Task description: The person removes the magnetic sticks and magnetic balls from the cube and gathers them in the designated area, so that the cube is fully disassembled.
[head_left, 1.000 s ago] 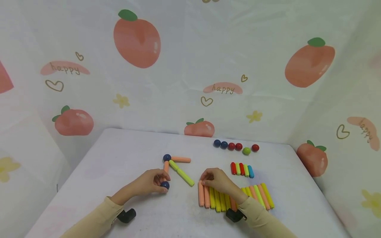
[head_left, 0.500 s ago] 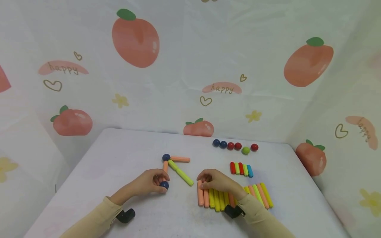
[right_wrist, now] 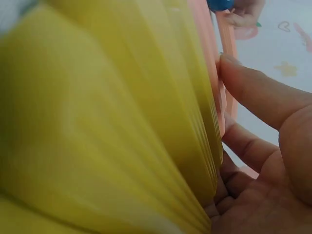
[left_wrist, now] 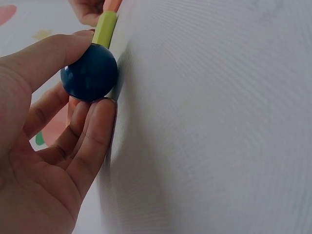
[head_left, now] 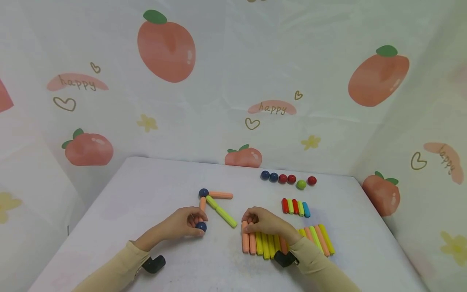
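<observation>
In the head view, my left hand (head_left: 183, 223) pinches a navy ball (head_left: 201, 226) between thumb and fingers at the near end of a pink stick (head_left: 202, 205). The left wrist view shows the ball (left_wrist: 89, 73) large between the fingertips. At the far end of that stick sits another navy ball (head_left: 203, 192), with a pink stick (head_left: 220, 195) to its right and two lime sticks (head_left: 221, 213) in a slanted line. My right hand (head_left: 264, 221) has its thumb on the leftmost pink stick (head_left: 245, 243) of a row, fingers curled round its far end.
The row of yellow sticks (head_left: 266, 246), pink and lime ones continues under my right hand. Behind it lie short red, lime and blue sticks (head_left: 295, 207). Farther back stand navy balls (head_left: 273, 177), red balls (head_left: 291, 179) and a green ball (head_left: 301, 184). Printed cloth walls enclose the table.
My right fingers have spread a little, the fingertips moving slightly left and the thumb slightly nearer along the pink stick. The left hand keeps its hold on the navy ball.
</observation>
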A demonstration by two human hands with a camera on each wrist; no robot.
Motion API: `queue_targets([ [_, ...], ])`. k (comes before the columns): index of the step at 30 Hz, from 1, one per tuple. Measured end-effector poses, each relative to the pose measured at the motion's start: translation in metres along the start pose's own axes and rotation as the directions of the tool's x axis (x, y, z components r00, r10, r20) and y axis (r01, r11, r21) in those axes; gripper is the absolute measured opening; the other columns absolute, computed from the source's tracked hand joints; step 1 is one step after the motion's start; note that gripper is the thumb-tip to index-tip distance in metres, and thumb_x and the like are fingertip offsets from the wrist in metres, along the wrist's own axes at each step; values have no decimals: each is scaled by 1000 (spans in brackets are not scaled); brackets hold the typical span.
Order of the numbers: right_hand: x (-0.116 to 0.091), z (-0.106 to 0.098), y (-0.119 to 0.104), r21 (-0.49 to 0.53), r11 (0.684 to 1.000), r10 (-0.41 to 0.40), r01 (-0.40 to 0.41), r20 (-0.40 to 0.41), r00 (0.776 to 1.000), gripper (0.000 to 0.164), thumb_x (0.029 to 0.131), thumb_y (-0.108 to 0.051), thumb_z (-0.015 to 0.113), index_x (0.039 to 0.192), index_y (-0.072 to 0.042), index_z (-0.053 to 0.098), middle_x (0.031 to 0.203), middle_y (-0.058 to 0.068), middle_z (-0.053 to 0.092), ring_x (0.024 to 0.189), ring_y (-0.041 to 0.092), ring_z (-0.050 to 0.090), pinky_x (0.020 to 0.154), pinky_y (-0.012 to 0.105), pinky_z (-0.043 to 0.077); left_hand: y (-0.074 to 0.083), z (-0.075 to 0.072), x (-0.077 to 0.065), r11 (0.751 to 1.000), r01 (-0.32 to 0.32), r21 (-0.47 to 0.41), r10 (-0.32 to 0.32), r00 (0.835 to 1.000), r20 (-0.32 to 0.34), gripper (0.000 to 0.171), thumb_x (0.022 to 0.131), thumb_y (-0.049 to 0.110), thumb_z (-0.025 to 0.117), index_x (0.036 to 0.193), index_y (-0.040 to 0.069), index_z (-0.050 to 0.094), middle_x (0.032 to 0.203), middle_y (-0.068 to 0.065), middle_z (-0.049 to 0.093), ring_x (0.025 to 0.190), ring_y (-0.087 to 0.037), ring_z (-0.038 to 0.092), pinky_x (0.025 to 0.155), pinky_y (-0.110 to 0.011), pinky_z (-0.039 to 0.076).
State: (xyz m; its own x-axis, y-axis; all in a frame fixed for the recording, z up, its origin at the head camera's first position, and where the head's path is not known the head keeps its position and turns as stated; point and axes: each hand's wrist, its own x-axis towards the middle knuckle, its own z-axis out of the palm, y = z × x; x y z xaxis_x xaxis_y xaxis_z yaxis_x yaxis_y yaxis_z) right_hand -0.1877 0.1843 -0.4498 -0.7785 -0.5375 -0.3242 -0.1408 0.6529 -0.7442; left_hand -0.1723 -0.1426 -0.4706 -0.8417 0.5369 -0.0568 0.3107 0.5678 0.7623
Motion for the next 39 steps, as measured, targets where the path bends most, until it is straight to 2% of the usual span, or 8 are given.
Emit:
queue_targets([
  [5,0,-1,0,-21,1000,3,-3,4,1000,22,91,-28,72,108,-17,64,94,0,55,93,17,50,78,26,42,0,0,0,1000,-7,-6,7,1000,0,35,79,26,84,108,17,67,90,3,56,80,-9,52,68,-17,47],
  [26,2,-2,3,13,1000,15,-15,16,1000,20,92,-25,71,109,-16,64,95,0,56,94,17,51,79,26,43,-5,1,0,1000,-21,-19,21,1000,7,35,80,29,83,108,21,65,91,3,56,81,-7,52,69,-17,48],
  [39,1,-2,2,16,1000,15,-15,9,1000,22,91,-25,72,110,-16,64,96,0,57,94,17,51,80,27,44,-4,0,0,1000,-20,-19,20,1000,5,35,80,29,83,108,19,65,91,2,56,81,-8,52,69,-17,48],
])
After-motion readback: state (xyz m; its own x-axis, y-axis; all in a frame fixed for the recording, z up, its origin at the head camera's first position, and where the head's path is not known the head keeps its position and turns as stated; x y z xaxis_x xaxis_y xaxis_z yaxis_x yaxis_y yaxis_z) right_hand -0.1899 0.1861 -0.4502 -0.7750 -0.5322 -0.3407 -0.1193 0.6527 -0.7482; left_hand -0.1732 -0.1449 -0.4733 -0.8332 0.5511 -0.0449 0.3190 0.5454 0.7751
